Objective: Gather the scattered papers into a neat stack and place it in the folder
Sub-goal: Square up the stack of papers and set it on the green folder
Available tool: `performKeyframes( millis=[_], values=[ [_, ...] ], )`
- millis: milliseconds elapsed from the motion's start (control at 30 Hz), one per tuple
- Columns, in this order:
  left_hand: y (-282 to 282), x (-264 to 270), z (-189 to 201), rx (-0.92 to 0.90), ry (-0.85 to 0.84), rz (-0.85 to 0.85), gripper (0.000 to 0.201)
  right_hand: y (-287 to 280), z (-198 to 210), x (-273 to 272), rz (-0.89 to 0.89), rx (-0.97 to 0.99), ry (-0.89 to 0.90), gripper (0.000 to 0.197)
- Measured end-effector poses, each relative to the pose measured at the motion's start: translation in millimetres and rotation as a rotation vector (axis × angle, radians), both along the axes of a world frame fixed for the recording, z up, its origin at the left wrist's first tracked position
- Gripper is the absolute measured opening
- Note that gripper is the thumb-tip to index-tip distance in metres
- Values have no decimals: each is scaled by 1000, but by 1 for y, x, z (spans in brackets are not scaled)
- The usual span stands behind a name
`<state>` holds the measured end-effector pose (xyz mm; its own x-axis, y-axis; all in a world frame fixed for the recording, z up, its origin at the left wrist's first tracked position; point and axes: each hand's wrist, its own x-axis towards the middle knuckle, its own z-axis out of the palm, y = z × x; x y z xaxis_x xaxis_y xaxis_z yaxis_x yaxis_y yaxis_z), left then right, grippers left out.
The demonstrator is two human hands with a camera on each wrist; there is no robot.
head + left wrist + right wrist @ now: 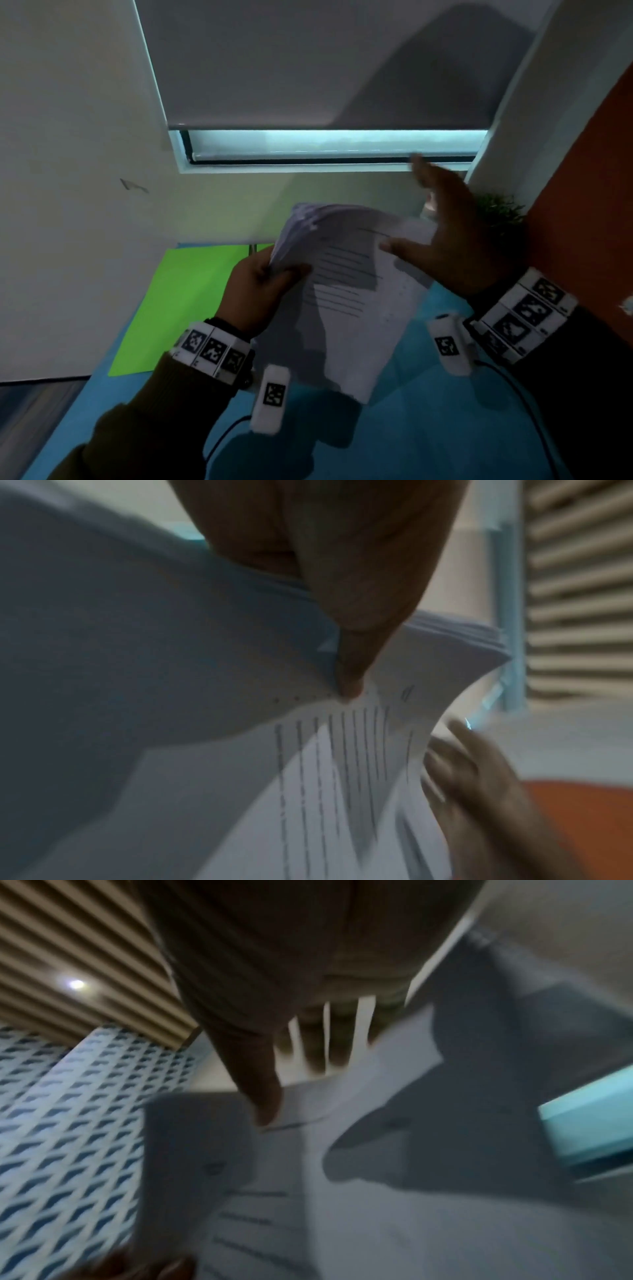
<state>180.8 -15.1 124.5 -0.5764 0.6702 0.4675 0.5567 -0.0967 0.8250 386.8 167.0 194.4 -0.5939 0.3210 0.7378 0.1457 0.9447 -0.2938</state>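
Note:
A stack of white printed papers [346, 291] is held up in the air over the blue table [428, 428]. My left hand [260, 291] grips the stack at its left edge, thumb on top; the left wrist view shows the thumb pressing the sheets [342, 764]. My right hand [442, 233] is at the stack's right edge with straight, spread fingers, its thumb touching the top sheet; the right wrist view shows this blurred over the papers [342, 1191]. A bright green folder [181, 301] lies flat on the table to the left, partly hidden behind my left hand.
A white wall stands close on the left and a window with a grey blind [325, 68] is ahead. An orange wall panel [589, 205] and a small green plant [496, 209] are at the right. Cables trail from both wrists over the table.

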Motion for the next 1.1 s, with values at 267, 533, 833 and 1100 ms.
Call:
performKeyframes(
  millis=[267, 533, 833, 1100],
  values=[
    [-4, 4, -44, 44, -569, -210, 49, -13, -101, -2, 350, -1199, 284, 94],
    [6, 9, -24, 76, -450, -68, 41, -25, -88, -21, 214, -1158, 359, 29],
    [7, 9, -4, 241, -377, -51, 43, -15, -53, -5, 311, -1032, 426, 44],
    [7, 18, -57, 6, -510, -117, 58, -9, -125, 5, 218, -1251, 235, 83]
  ],
)
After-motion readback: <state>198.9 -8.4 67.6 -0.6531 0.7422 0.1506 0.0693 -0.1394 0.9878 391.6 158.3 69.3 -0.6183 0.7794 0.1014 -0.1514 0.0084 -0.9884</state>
